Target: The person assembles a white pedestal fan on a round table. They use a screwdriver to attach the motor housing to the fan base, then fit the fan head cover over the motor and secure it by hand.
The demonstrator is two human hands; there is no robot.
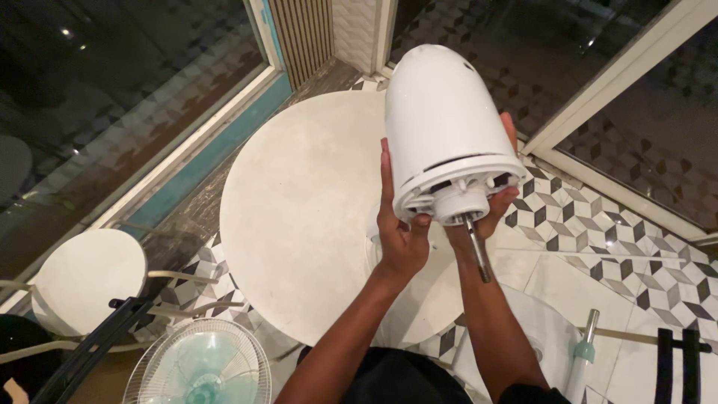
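Note:
Both my hands hold up a white, rounded fan motor housing (441,120) above a round white table (299,202). A metal shaft (476,247) sticks out of its lower end, pointing toward me. My left hand (400,232) grips the housing's left rim, thumb on its underside. My right hand (499,191) wraps around the right side from behind, mostly hidden by the housing.
A fan guard with pale green blades (198,366) lies on the floor at lower left, beside a round white stool (86,277). A white round fan base with a pole (580,348) lies at lower right on patterned tiles. Glass doors stand behind.

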